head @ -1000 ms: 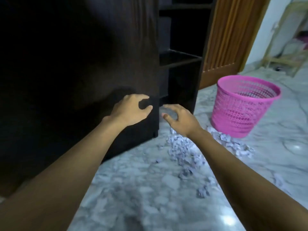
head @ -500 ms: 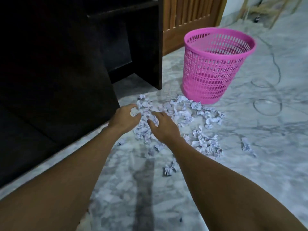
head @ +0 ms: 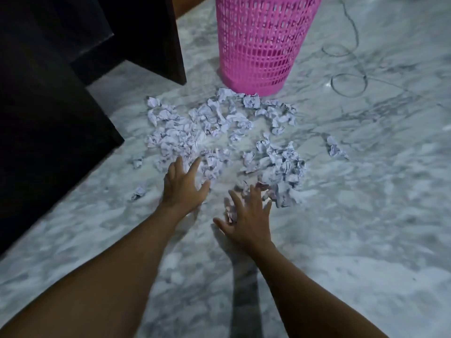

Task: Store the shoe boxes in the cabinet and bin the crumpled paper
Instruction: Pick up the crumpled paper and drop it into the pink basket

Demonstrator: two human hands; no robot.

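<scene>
Several balls of crumpled white paper (head: pixel 214 132) lie scattered on the marble floor in front of a pink mesh bin (head: pixel 261 42). My left hand (head: pixel 183 186) is spread open, palm down, at the near left edge of the pile, fingertips touching the paper. My right hand (head: pixel 246 215) is also open with fingers apart, just short of the pile's near right clump, with a small paper scrap under it. The dark cabinet (head: pixel 48 93) stands at the left. No shoe boxes are in view.
A thin cable (head: pixel 349 79) loops over the floor right of the bin. One stray paper ball (head: pixel 335 148) lies apart at the right, two more (head: pixel 139 191) at the left near the cabinet's base. Bare marble floor (head: pixel 366 240) stretches to the right and front.
The view dropped from the cabinet door to the floor. Both hands left the door, came down to the paper pile and spread open, now lower and closer to me.
</scene>
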